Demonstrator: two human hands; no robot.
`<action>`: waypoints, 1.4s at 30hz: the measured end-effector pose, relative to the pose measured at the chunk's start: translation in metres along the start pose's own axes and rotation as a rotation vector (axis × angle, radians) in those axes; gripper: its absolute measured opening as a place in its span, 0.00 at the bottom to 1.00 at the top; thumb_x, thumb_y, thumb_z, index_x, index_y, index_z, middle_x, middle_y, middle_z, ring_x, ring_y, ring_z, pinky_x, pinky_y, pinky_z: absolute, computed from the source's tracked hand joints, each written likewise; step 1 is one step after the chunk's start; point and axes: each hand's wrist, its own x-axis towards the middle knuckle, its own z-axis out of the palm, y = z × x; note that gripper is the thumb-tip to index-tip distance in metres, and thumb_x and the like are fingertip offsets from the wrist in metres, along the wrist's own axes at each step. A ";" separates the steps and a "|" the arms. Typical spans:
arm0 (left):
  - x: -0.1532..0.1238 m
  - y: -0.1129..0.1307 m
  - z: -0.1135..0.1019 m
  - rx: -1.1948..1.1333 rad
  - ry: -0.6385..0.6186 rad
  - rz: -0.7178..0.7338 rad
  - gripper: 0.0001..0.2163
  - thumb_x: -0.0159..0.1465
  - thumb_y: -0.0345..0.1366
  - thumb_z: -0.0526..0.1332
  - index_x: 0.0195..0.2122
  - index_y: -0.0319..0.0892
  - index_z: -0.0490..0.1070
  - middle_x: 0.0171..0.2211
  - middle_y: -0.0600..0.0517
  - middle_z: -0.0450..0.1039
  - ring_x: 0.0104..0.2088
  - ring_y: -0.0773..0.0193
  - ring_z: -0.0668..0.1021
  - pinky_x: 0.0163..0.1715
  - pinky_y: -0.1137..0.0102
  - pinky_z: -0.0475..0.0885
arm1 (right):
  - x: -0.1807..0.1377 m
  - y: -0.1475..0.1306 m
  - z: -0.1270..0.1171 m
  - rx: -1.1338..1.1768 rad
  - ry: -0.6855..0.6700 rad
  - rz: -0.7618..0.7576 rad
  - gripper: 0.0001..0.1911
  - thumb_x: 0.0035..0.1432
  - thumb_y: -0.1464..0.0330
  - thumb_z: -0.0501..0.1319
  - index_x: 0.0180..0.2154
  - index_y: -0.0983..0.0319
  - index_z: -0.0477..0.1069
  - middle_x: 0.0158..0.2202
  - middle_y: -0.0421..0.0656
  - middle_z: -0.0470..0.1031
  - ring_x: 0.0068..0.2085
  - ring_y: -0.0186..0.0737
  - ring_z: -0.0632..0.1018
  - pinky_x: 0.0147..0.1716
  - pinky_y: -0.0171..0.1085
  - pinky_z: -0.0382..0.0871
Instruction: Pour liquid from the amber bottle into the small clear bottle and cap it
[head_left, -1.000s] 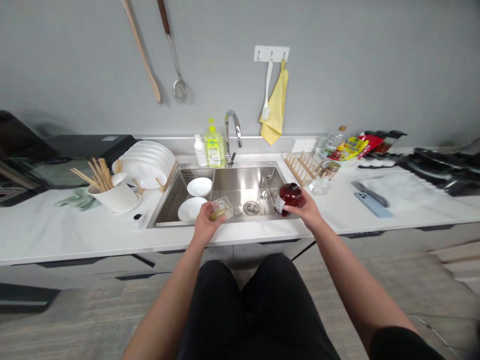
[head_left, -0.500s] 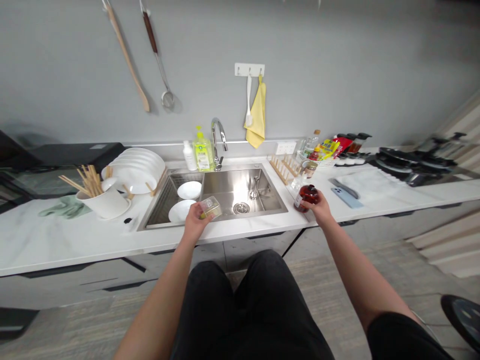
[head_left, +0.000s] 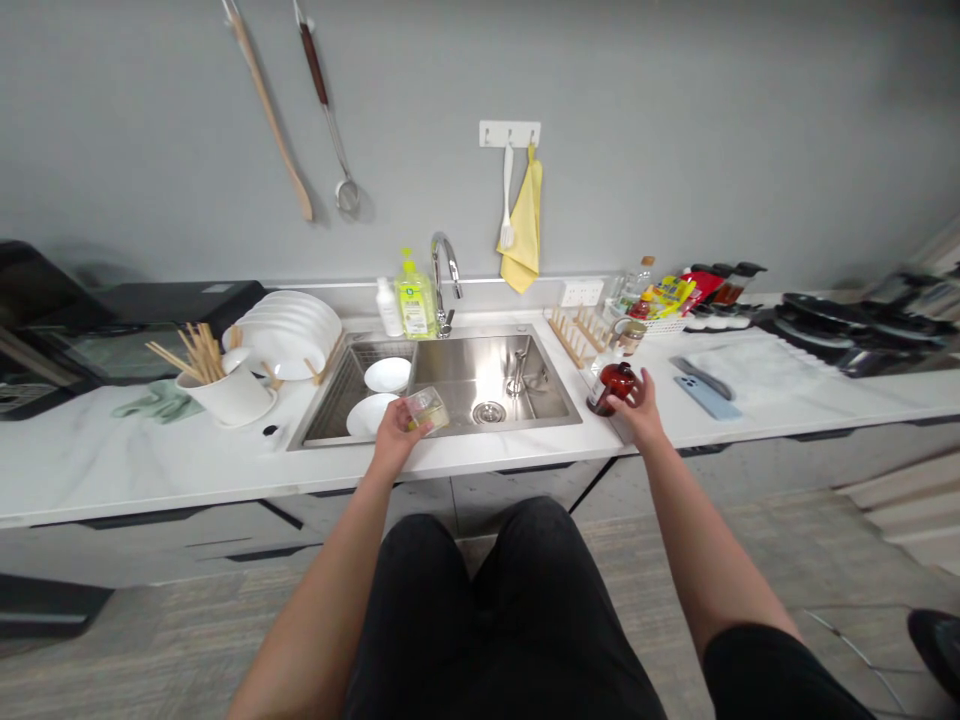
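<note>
My left hand [head_left: 397, 432] is closed around a small clear plastic box [head_left: 427, 410] with something yellowish in it, held over the front edge of the sink. Against the right side of the sink stands a dark red-brown bottle [head_left: 615, 385] with a pale label, upright on the counter. My right hand [head_left: 641, 405] is at the bottle's right side with its fingers spread; whether the thumb still touches it I cannot tell. Behind the bottle is a glass jar [head_left: 628, 337]. Two white bowls [head_left: 388, 375] sit in the sink's left basket.
The steel sink [head_left: 555, 408] has a tall tap [head_left: 448, 275], with a green soap bottle [head_left: 416, 303] beside it. White plates [head_left: 289, 335] and a chopstick holder [head_left: 229, 395] stand on the left. A wooden rack [head_left: 568, 338], a phone [head_left: 707, 397] and a stove [head_left: 832, 330] are on the right.
The fingers of my right hand have come apart from their grip on the red-brown bottle, which now stands on the counter. My left hand keeps hold of the clear box. The view has shifted slightly.
</note>
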 end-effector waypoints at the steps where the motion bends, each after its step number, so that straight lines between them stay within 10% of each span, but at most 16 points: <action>1: 0.000 0.001 0.000 -0.003 0.000 0.003 0.36 0.49 0.47 0.84 0.55 0.46 0.71 0.54 0.42 0.83 0.55 0.47 0.86 0.62 0.48 0.80 | -0.009 -0.009 -0.001 -0.043 0.107 -0.034 0.57 0.48 0.46 0.80 0.74 0.51 0.62 0.73 0.56 0.71 0.72 0.66 0.75 0.70 0.68 0.70; 5: -0.001 0.006 0.001 -0.008 0.000 0.017 0.37 0.48 0.47 0.84 0.55 0.46 0.70 0.54 0.42 0.83 0.56 0.47 0.86 0.65 0.46 0.78 | -0.066 -0.058 0.019 -0.147 0.414 -0.250 0.31 0.68 0.50 0.68 0.66 0.55 0.70 0.64 0.54 0.76 0.65 0.63 0.79 0.67 0.64 0.73; 9: -0.018 0.015 0.012 -0.007 -0.043 0.018 0.37 0.48 0.47 0.85 0.56 0.45 0.73 0.56 0.41 0.84 0.58 0.44 0.86 0.67 0.43 0.77 | -0.130 -0.101 0.085 -0.167 0.030 -0.351 0.12 0.69 0.56 0.70 0.49 0.53 0.81 0.46 0.49 0.82 0.49 0.58 0.83 0.55 0.58 0.80; 12: -0.043 0.021 0.030 -0.028 -0.137 0.023 0.37 0.50 0.46 0.86 0.58 0.45 0.75 0.58 0.39 0.84 0.59 0.43 0.86 0.69 0.42 0.76 | -0.165 -0.116 0.139 -0.090 -0.391 -0.325 0.22 0.65 0.58 0.75 0.59 0.50 0.81 0.54 0.50 0.84 0.55 0.61 0.84 0.56 0.58 0.82; 18: -0.082 0.032 0.060 -0.059 -0.297 0.000 0.37 0.54 0.47 0.86 0.63 0.47 0.77 0.62 0.37 0.83 0.61 0.39 0.86 0.66 0.41 0.79 | -0.193 -0.109 0.186 0.266 -0.695 -0.020 0.55 0.59 0.49 0.82 0.79 0.44 0.59 0.77 0.51 0.70 0.71 0.65 0.78 0.67 0.61 0.78; 26: -0.082 0.048 0.034 0.043 -0.461 -0.019 0.41 0.54 0.42 0.86 0.69 0.51 0.78 0.69 0.37 0.78 0.68 0.36 0.81 0.65 0.42 0.80 | -0.172 -0.094 0.189 0.297 -0.754 0.068 0.46 0.48 0.51 0.87 0.64 0.50 0.74 0.64 0.49 0.81 0.62 0.61 0.84 0.61 0.56 0.81; 34: -0.030 0.037 -0.082 0.442 0.344 -0.012 0.16 0.66 0.53 0.69 0.42 0.45 0.80 0.35 0.48 0.81 0.40 0.51 0.82 0.49 0.56 0.78 | -0.118 -0.071 0.204 0.283 -0.731 0.139 0.42 0.41 0.53 0.87 0.55 0.53 0.75 0.56 0.46 0.82 0.56 0.55 0.84 0.59 0.54 0.81; 42: -0.027 0.027 -0.131 0.594 0.474 -0.090 0.16 0.66 0.54 0.66 0.37 0.46 0.75 0.29 0.53 0.74 0.33 0.56 0.77 0.41 0.63 0.76 | -0.120 -0.053 0.205 0.302 -0.708 0.167 0.43 0.39 0.52 0.88 0.55 0.52 0.75 0.56 0.45 0.82 0.54 0.52 0.85 0.57 0.52 0.82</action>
